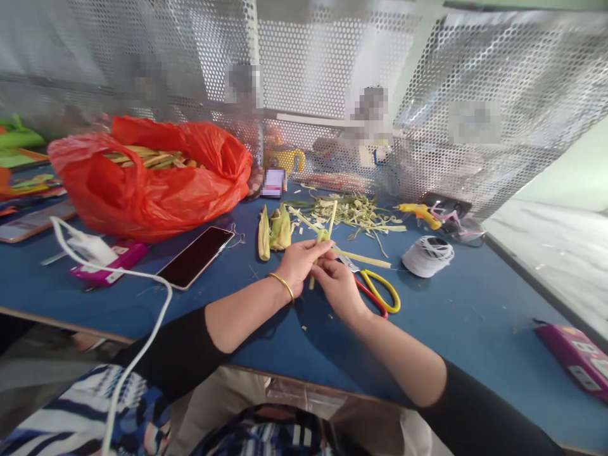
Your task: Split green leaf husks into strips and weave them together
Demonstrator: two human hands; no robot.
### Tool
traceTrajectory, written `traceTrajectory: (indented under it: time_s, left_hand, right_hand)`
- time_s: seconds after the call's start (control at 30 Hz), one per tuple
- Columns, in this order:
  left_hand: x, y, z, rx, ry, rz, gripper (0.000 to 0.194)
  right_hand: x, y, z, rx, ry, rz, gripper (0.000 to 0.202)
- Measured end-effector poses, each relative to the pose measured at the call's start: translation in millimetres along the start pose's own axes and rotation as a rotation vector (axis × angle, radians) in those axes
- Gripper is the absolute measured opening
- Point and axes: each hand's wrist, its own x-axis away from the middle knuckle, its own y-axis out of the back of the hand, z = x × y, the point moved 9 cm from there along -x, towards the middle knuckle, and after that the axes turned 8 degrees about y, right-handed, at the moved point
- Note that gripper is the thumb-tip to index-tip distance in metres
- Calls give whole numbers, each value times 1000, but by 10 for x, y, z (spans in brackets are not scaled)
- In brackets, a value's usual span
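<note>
Pale green leaf strips [334, 218], crossed and folded together, are held between both my hands above the blue table. My left hand [300, 265], with a gold bangle at the wrist, pinches the folded middle. From the right, my right hand [341, 288] grips the strips just below, its fingertips close to the left thumb. Strip ends stick out upward, to the upper left and to the right. Scissors [380, 292] with yellow and red handles lie beside my right hand, their blades partly hidden. Behind my left hand rest two folded leaf bundles [280, 228].
Leaf scraps [356, 212] are heaped at the back. A white thread spool [428, 256] and yellow glue gun [422, 214] lie right. Leftward are a phone [197, 256], a red bag [156, 196] of leaf strips, and a white cable [164, 310]. A perforated screen [327, 76] stands behind.
</note>
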Motion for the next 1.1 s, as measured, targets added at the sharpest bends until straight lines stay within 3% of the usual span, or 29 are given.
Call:
traceTrajectory:
  time_s: [0.13,0.23,0.43,0.67,0.93,1.03,1.1]
  left_hand:
    - [14,-101,-45,-160,-6,167,17]
    - [27,-100,-137,-189,-31,214,15]
    - [12,-23,-181,-143,4,144,9]
    - [38,40,-225,-98,-3,40,6]
    - [45,75,-192,-89,35,-2,6]
    - [40,77,-214,-84,18,4,7]
    - [36,84,-273,-67,-29,6,9]
  right_hand:
    - [4,87,75,-129,10,-78,37]
    - [26,123,193,-98,56,-86,34]
    - [99,56,301,9,57,32,24]
    - [141,-48,468,92,227,171,25]
    - [184,-134,519,135,303,265,28]
    - [220,-158,575,275,372,325,29]
    - [239,-99,660,477,471,286,30]
